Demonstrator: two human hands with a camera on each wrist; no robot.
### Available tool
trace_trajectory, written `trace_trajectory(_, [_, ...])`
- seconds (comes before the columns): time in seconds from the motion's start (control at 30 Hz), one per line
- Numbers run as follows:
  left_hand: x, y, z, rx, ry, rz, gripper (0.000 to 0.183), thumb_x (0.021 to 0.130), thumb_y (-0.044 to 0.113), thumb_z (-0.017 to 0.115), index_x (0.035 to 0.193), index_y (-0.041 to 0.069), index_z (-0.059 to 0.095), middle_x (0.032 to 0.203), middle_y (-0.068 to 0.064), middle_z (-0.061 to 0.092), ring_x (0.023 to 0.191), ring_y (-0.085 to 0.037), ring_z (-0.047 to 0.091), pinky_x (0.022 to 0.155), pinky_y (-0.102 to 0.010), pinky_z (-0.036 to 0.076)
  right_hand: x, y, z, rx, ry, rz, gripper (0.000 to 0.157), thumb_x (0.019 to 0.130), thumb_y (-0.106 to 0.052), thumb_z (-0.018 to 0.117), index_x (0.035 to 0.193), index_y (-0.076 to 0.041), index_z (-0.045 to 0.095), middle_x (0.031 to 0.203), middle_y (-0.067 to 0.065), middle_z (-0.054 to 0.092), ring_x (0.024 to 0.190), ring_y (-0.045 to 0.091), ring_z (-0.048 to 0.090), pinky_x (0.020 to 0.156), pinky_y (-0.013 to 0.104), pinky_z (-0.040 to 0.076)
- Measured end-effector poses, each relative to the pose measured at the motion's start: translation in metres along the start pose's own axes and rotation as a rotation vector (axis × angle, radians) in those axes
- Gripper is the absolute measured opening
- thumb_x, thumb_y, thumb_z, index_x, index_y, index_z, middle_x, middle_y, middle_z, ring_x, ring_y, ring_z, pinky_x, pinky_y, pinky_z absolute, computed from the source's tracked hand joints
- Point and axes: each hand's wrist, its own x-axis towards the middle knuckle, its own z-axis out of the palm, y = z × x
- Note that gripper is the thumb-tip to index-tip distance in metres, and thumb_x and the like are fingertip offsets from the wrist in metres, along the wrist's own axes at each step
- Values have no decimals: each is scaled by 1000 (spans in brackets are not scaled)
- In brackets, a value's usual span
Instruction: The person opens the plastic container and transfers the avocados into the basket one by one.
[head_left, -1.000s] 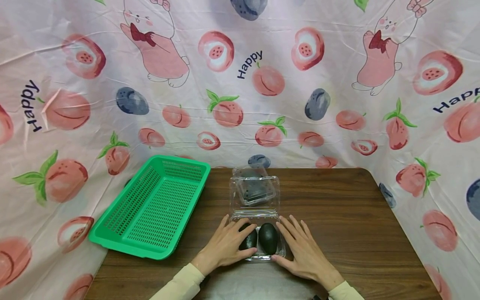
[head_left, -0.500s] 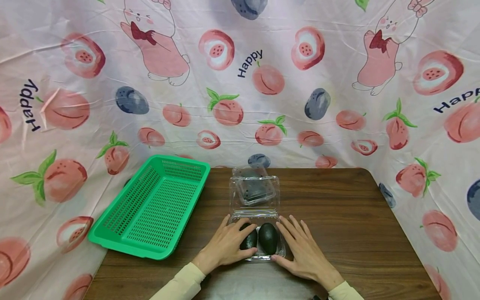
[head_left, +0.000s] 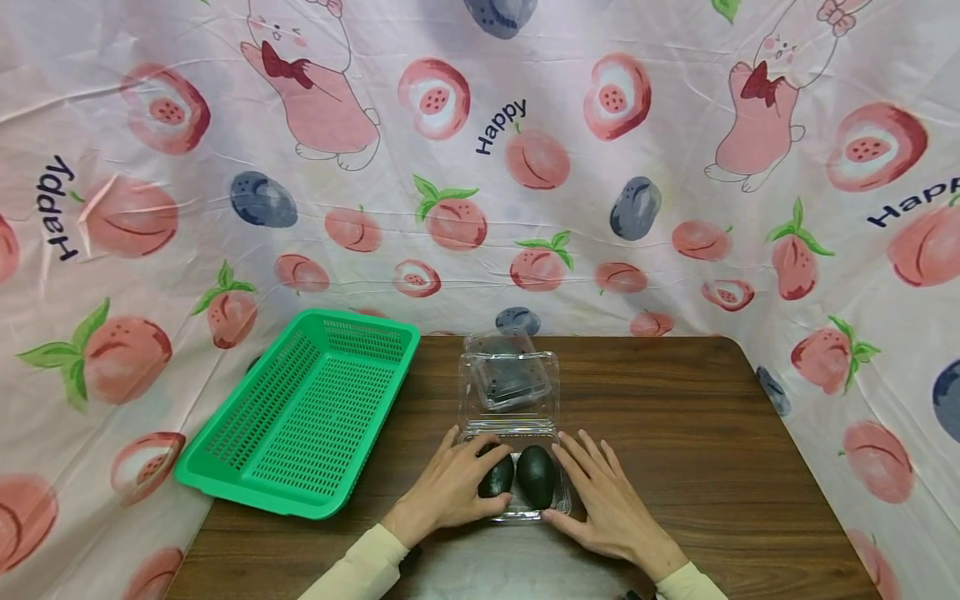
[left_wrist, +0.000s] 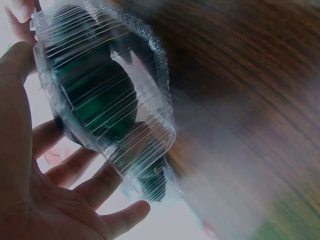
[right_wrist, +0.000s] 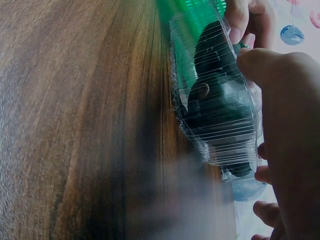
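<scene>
In the head view, two dark green avocados lie side by side in the base of a clear plastic clamshell box (head_left: 564, 498). My left hand (head_left: 447, 493) holds the left avocado (head_left: 498, 477), thumb at its near end and forefinger across its far end. The right avocado (head_left: 536, 477) sits beside it, untouched by that hand. Along the box's right side lies my right hand (head_left: 609, 510), fingers straight and thumb at the near right corner. The clear lid (head_left: 470, 407) is hinged back at the far side. Ribbed walls of the box (right_wrist: 220, 132) show from the side in the right wrist view.
Behind the raised lid stands more clear packaging (head_left: 498, 343) with something dark inside. A green perforated basket (head_left: 311, 446) stands at the left of the brown wooden table (head_left: 675, 417). A fruit-print cloth (head_left: 577, 208) hangs around the back and sides.
My left thumb and the left avocado have shifted very slightly left, widening the gap between the two avocados. My right hand and the box stay in place.
</scene>
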Motion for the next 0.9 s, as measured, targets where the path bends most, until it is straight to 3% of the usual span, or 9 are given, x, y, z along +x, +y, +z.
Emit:
trace_trajectory(0.53, [-2, -2, -15, -32, 43, 8, 68, 91, 49, 90, 150, 22, 72, 149, -7, 72, 120, -34, 81, 119, -80, 48, -1, 0, 0, -4, -2, -2, 97, 98, -70, 77, 170, -9, 51, 179, 14, 48, 165, 48, 46, 129, 73, 36])
trace_trajectory(0.73, [-2, -4, -23, -29, 90, 35, 69, 87, 48, 93, 148, 23, 74, 147, -6, 73, 116, -29, 79, 100, -58, 66, 0, -1, -2, -4, 0, -3, 98, 97, -69, 78, 170, -9, 51, 179, 15, 48, 164, 48, 46, 129, 73, 37])
trace_trajectory(0.9, [-2, -5, -30, -48, 99, 45, 69, 84, 45, 95, 146, 23, 75, 146, -5, 73, 111, -28, 80, 89, -47, 68, 0, -1, -2, -2, 1, -2, 98, 97, -68, 79, 170, -9, 51, 178, 15, 49, 164, 48, 46, 129, 73, 37])
